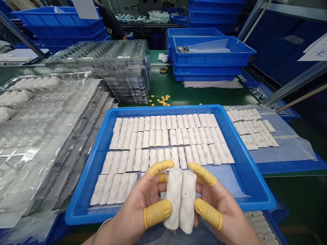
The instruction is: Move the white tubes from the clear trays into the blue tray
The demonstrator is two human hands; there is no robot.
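Observation:
Two white tube-shaped pieces, a left one (173, 199) and a right one (187, 202), are held upright side by side over the tray's near edge. My left hand (150, 197) is closed on the left piece, its thumb at the lower side and fingers behind. From the other side my right hand (213, 197) grips the right piece in the same way. Yellow finger cots cover several fingertips and both thumbs. Small dark marks show on the right piece. Beneath lies a blue tray (84, 190) with several rows of similar white pieces (153, 136) on a translucent sheet.
Clear plastic blister trays are stacked at the left (51, 136) and back left (122, 71). Blue bins (212, 58) stand at the back right, near a tape roll (163, 69) and small yellow discs (163, 100). More white pieces lie on a sheet (286, 149) at the right.

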